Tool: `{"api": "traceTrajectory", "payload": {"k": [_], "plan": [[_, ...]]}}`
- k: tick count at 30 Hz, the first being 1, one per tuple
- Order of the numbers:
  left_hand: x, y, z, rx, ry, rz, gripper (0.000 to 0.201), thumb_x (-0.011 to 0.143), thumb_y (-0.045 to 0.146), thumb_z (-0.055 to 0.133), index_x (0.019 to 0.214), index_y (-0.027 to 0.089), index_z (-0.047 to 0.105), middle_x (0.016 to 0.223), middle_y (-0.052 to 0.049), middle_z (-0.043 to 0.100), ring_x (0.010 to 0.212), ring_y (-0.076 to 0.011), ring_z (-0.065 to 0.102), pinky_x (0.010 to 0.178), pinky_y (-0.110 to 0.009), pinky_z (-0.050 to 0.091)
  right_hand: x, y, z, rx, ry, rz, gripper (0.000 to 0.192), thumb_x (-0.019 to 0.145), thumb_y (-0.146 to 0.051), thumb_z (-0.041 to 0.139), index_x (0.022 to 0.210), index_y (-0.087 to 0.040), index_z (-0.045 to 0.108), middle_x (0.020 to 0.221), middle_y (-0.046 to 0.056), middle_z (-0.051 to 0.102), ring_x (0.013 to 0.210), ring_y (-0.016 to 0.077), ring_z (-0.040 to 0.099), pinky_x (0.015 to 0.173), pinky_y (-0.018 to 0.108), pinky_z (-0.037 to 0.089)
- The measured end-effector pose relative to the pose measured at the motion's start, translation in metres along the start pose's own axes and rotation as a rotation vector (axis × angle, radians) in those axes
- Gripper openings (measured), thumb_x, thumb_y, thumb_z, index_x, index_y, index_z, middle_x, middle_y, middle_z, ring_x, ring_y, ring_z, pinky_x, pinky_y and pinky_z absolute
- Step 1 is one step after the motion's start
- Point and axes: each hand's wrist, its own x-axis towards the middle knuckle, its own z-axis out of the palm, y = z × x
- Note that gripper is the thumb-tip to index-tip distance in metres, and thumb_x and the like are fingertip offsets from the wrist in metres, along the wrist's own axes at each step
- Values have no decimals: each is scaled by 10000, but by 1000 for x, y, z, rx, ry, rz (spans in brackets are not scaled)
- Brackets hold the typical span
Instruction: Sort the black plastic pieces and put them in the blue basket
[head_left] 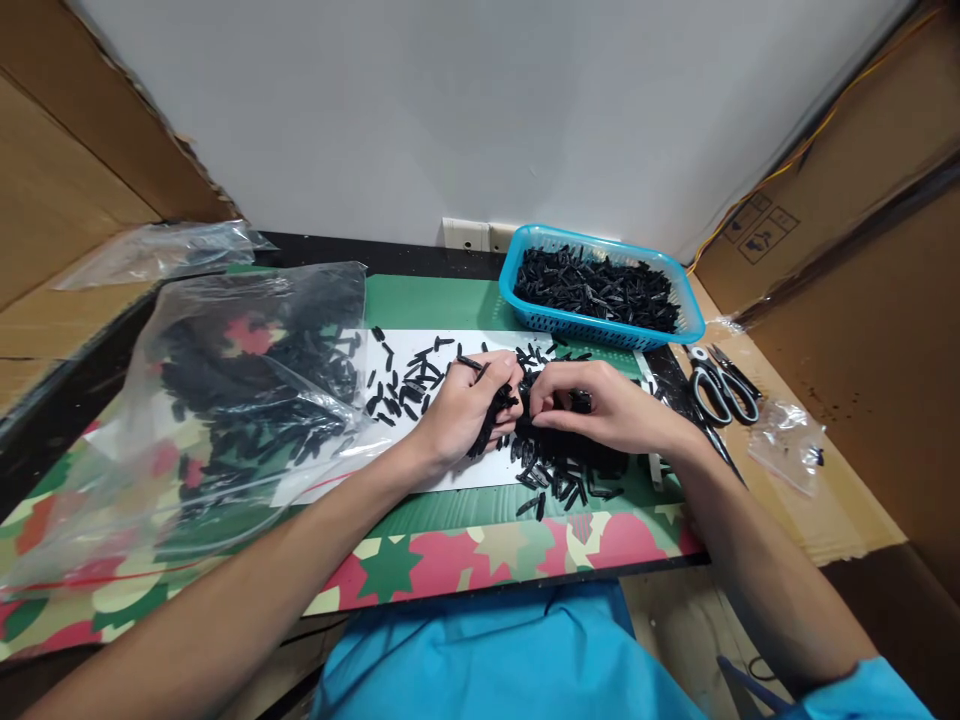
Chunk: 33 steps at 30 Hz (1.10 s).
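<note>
My left hand (465, 405) has its grip pressed around a bunch of black pieces (491, 420); my right hand (600, 405) pinches one black piece (580, 402), both over the loose pile (562, 470) on the white sheet (450, 478), mid-bench.

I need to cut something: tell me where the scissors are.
In the head view the scissors lie at the right of the table, just beyond the right hand, below the blue basket corner.
</note>
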Motion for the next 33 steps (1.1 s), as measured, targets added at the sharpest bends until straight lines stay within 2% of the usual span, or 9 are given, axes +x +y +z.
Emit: {"api": "traceTrajectory", "payload": {"k": [4, 8, 11, 21, 29, 33], "plan": [[-2, 1, -1, 29, -41, -33, 424, 991, 583, 601, 801, 224, 480, 555, 72, 427, 388, -57, 318, 334, -133, 210, -1, 3, -2, 170, 166, 72, 139, 1030, -281, 650, 960, -179, 715, 838, 16, 720, 764, 155, 685, 708, 258, 553], [-4, 1, -1, 34, -58, -44, 435, 1005, 603, 565, 810, 228, 464, 554, 74, 413, 394, -52, 296, 355, -129, 182, -1, 6, 3, 281, 322, 73, 163, 968, -343, 745, 955, -181, 750, 859, 31, 753, 763, 164, 727, 725, 271, 609], [-4, 0, 0, 36, -67, -39, 425, 1009, 607, 554, 826, 234, 465, 558, 75, 411, 392, -57, 297, 349, -137, 179, 0, 8, 7, 336, 376, 64, 178, 921, -349, 804, 953, -178, 768, 867, 38, 778, 762, 167, 749, 735, 278, 625], [-4, -2, 0, 2, -137, -60, 410, 1021, 579, 550, 821, 235, 452, 566, 72, 424, 393, -58, 299, 347, -144, 177, 2, 5, 11, 375, 404, 45, 197, 904, -358, 828, 916, -170, 771, 799, 27, 769, 702, 149, 737, 703, 268, 625], [-4, -3, 0, 16, -123, -39, 421, 992, 575, 614, 818, 238, 433, 570, 76, 426, 400, -54, 294, 350, -140, 178, 2, 9, 13, 440, 415, 53, 236, 842, -342, 887, 974, -179, 778, 865, 38, 809, 769, 178, 792, 754, 286, 658], [-5, -3, 0, 22, -115, -24, 433, 985, 586, 621, 810, 229, 448, 575, 72, 429, 408, -55, 311, 351, -135, 187, 2, 13, 13, 506, 395, 57, 215, 885, -333, 851, 1012, -178, 776, 889, 46, 816, 788, 174, 795, 779, 292, 660]]}}
